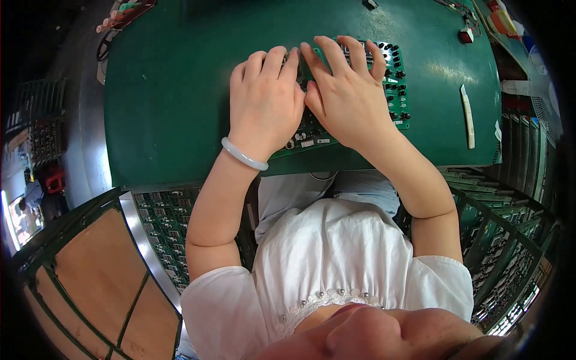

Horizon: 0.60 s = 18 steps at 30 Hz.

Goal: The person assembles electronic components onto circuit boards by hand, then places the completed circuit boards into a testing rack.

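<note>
A green circuit board panel (pixel 399 90), set with black round parts and small white connectors, lies on the green table mat under both hands. My left hand (pixel 267 99), with a pale bangle (pixel 243 155) at its wrist, rests palm down over the panel's left part. Its fingers point away from me, slightly bent and a little apart. Across the panel's middle lies my right hand (pixel 351 99), fingers spread and reaching toward the far edge. The thumbs nearly meet between the hands. Both palms hide much of the panel, and whatever is beneath them cannot be seen.
A white-handled cutter knife (pixel 467 117) lies on the mat (pixel 174 102) at the right. Wires and a small red-and-black part (pixel 465 36) sit at the far right corner. Racks of circuit boards (pixel 162 234) stand beside me on both sides. A white fan (pixel 543 90) is at the right.
</note>
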{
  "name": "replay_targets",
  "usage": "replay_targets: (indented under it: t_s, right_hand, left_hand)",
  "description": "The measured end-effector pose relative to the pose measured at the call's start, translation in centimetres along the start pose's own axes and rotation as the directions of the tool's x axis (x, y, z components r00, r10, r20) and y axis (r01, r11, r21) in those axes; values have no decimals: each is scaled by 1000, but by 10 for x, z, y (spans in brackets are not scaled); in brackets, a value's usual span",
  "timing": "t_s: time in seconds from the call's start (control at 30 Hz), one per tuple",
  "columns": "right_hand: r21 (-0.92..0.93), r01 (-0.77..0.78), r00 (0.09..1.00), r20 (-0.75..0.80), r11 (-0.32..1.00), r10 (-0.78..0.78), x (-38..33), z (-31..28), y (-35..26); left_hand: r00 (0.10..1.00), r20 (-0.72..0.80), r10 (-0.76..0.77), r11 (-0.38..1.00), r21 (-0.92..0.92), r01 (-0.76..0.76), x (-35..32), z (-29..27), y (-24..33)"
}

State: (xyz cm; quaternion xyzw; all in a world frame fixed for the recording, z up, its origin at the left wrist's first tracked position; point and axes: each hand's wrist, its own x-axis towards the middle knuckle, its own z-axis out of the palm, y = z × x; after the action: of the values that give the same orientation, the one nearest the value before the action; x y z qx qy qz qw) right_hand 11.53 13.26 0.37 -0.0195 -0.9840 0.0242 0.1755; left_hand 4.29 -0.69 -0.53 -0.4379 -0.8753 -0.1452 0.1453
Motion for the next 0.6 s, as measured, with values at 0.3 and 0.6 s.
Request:
replay_targets:
  t_s: [0.3, 0.6]
  right_hand:
    - [-35, 39, 997, 62, 999, -36, 5, 6, 4]
    - [7, 3, 997, -77, 1000, -2, -1, -1, 16]
  left_hand:
    - [999, -18, -43, 982, -185, 39, -7, -1, -5]
    - [997, 72, -1, 1000, -15, 2, -12, -9, 13]
